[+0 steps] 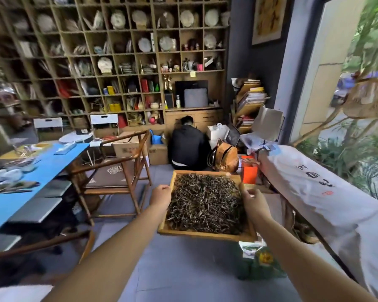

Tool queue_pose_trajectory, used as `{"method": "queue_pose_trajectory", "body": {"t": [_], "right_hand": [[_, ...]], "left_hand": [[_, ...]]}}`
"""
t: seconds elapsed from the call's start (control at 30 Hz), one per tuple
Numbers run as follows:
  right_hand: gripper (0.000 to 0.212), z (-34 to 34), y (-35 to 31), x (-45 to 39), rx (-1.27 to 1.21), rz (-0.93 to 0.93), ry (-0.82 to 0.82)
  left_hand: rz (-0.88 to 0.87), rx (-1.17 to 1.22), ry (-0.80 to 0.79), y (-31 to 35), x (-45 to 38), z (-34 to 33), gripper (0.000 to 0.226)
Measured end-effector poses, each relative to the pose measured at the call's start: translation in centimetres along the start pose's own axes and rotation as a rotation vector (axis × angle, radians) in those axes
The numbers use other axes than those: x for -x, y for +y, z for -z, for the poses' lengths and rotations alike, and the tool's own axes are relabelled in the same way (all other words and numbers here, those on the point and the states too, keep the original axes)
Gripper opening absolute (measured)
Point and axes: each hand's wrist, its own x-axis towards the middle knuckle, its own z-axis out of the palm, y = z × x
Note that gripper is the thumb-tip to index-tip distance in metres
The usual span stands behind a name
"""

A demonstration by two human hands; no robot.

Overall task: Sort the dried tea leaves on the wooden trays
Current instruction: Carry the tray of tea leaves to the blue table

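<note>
- A wooden tray (205,233) is held in the air above the grey floor (183,269), carried by 2 bare hands with both arms stretched forward.
- Dried tea leaves (205,203) cover nearly the whole inside of the tray, a dark tangled layer reaching from its near edge to its far edge.
- The left hand (160,198) grips the tray's left edge, fingers curled round the rim.
- The right hand (254,202) grips the tray's right edge, fingers curled round the rim and thumb lying on top.
- Left of the tray stands a wooden chair (118,171), and beyond it a blue table (37,171) with dishes and small items along its top.
- Right of the tray lies a large white sack (325,199) with printed characters.
- Past the tray's far edge a person in black (189,147) crouches facing a wall of shelves (118,62), with a tan backpack (225,156) just beside them.
</note>
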Motion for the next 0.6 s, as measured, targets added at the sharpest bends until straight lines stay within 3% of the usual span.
{"method": "queue_pose_trajectory", "body": {"t": [0.13, 0.27, 0.6], "right_hand": [[0.037, -4.9, -1.9, -3.2, 0.03, 0.022, -0.071], [0.037, -9.5, -4.2, -8.0, 0.05, 0.066, -0.142], [0.03, -21.7, -10.1, -19.3, 0.099, 0.152, -0.372]], "left_hand": [[0.045, 0.05, 0.107, -1.1, -4.4, 2.2, 0.022], [0.09, 0.078, 0.186, -1.1, -8.9, 3.7, 0.033], [0.143, 0.233, 0.397, -1.4, -19.0, 7.6, 0.022]]}}
